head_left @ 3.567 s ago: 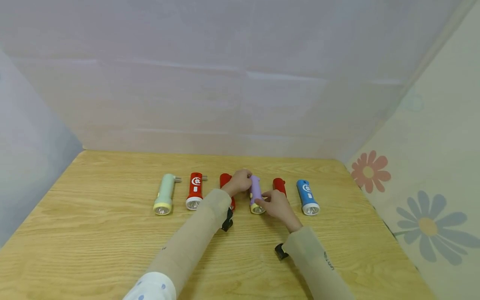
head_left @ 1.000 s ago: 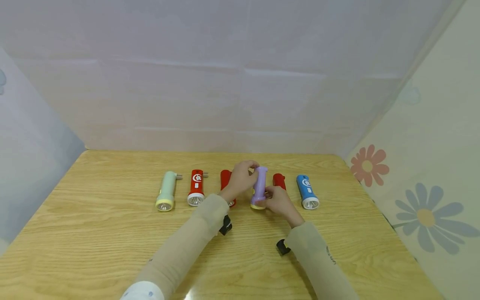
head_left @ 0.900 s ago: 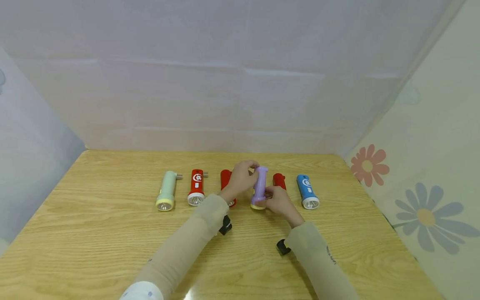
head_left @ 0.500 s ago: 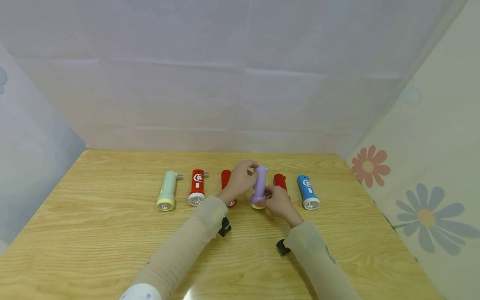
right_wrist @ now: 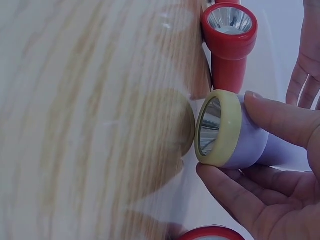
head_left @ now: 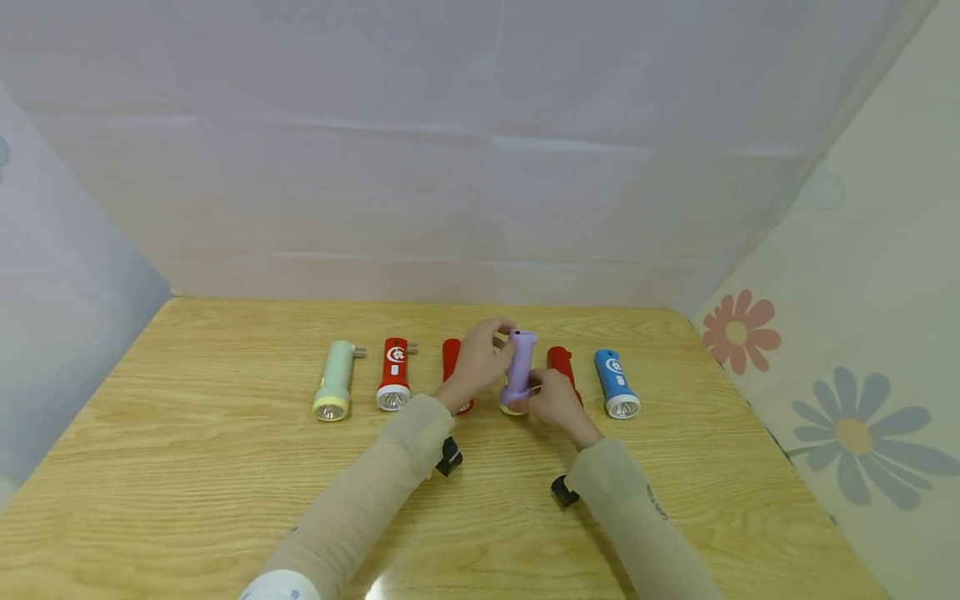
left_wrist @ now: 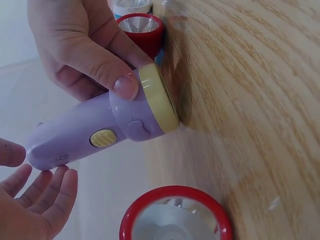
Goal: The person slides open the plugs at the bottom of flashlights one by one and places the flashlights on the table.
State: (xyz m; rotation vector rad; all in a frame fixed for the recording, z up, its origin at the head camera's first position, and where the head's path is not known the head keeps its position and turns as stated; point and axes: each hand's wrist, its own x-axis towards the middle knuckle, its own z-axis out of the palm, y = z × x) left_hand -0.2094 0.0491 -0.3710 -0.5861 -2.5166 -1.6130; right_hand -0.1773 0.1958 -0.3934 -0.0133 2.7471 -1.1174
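A purple flashlight (head_left: 519, 367) stands tilted in the middle of the row, tail up, its lens end low against the table. My left hand (head_left: 477, 357) pinches its tail end between thumb and fingertips. Down at the yellow-rimmed head (right_wrist: 230, 130), my right hand (head_left: 557, 400) grips it, thumb on one side and fingers on the other. A yellow switch (left_wrist: 103, 138) shows on the purple body in the left wrist view. Red flashlights lie on both sides, one (head_left: 451, 357) partly behind my left hand, the other (head_left: 559, 361) partly behind my right.
Farther left on the wooden table (head_left: 187, 433) lie a pale green flashlight (head_left: 335, 375) and a red one with a white head (head_left: 393, 371), both with plug prongs sticking out. A blue flashlight (head_left: 615, 383) lies at the right end. A pale wall covering (head_left: 480, 208) rises behind the table.
Earlier the purple flashlight lay flat with its lens showing toward me. Its tail has since been raised, and in the last half second its top end tips slightly more into view.
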